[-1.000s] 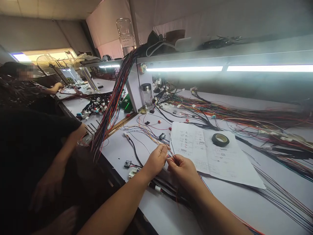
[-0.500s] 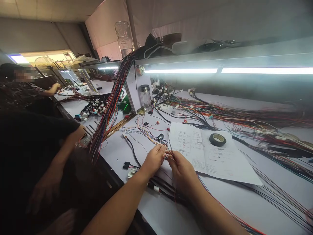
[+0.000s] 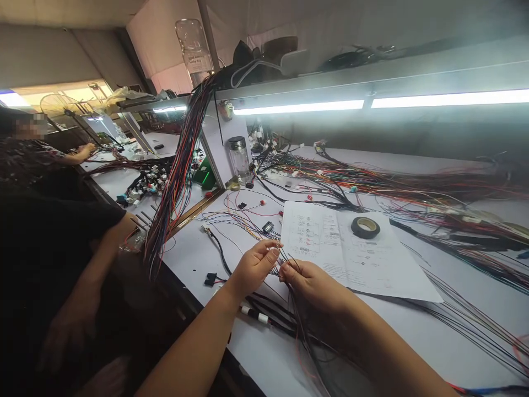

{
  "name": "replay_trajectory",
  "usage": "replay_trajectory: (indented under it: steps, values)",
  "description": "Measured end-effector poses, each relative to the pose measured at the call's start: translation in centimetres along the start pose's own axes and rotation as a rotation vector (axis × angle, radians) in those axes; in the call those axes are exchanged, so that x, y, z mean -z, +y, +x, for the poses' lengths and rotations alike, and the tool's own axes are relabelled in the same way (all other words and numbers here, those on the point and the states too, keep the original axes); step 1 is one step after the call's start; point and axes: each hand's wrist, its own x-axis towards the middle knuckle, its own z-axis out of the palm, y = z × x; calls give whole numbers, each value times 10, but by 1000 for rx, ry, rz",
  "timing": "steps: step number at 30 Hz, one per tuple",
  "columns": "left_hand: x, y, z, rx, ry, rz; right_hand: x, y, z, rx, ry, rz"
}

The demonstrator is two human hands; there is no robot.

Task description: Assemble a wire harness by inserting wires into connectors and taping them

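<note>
My right hand (image 3: 312,282) is closed in a pinch around several thin dark wires (image 3: 303,331), which hang down from it toward the table's front edge. Their free ends stick up past the fingertips in front of the paper. Just to the left, my left hand (image 3: 255,269) has its thumb and fingers curled together at thin wires coming from the same spot; the fingers partly hide them. A small dark multi-pin connector (image 3: 268,227) lies beyond my hands. Printed wiring drawings on a paper sheet (image 3: 343,264) lie to the right, with a roll of black tape (image 3: 365,227) on top.
A thick wire bundle (image 3: 176,176) hangs from the shelf at the left. Black connectors (image 3: 210,279) and sleeved cables (image 3: 258,315) lie near the front edge. A glass jar (image 3: 238,161) stands by the divider. Loose wires (image 3: 397,190) spread along the back. A co-worker's arm (image 3: 93,270) is at left.
My right hand has turned and its fingers now pinch the wires more openly in view. The left hand's fingers have shifted up slightly on the wires. The whole view has tilted a little.
</note>
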Motion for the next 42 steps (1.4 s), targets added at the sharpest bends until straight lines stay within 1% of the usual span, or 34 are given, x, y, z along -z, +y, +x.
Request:
replay_trajectory:
  steps: [3, 7, 9, 11, 15, 18, 20, 23, 25, 28, 30, 32, 34, 37, 42]
  values:
    - [-1, 0, 2, 32, 13, -78, -3, 2, 0, -30, 27, 78]
    - [-3, 2, 4, 131, 54, -130, -5, 3, 0, -141, 152, 201]
    - [-5, 3, 5, 166, 70, -158, -5, 4, 1, -147, 194, 270]
    - [-6, 4, 7, 187, 79, -183, -4, 7, 2, -140, 194, 352]
    - [-7, 6, 9, 221, 96, -196, -4, 10, 3, -172, 187, 467]
    - [-8, 7, 9, 239, 105, -195, -6, 8, 6, -186, 271, 437]
    - [-8, 8, 9, 256, 103, -198, -7, 7, 7, -189, 353, 327]
    - [-7, 10, 8, 333, 100, -203, -11, 6, 8, -162, 451, 177]
    - [-6, 9, 8, 378, 112, -209, -12, 5, 6, -99, 513, 183]
    - [-3, 7, 7, 396, 115, -242, -14, 1, 1, 53, 616, 190]
    - [0, 5, 6, 398, 87, -277, -15, -3, -3, 150, 605, 156]
    - [2, 5, 4, 382, 40, -327, -17, -5, -5, 197, 548, 133]
    - [5, 7, 3, 359, -20, -401, -18, -5, -5, 187, 521, 123]
    - [7, 13, 2, 362, -102, -493, -18, -3, -2, 159, 542, 116]
    - [9, 19, 2, 372, -136, -456, -17, -1, 0, 154, 552, 146]
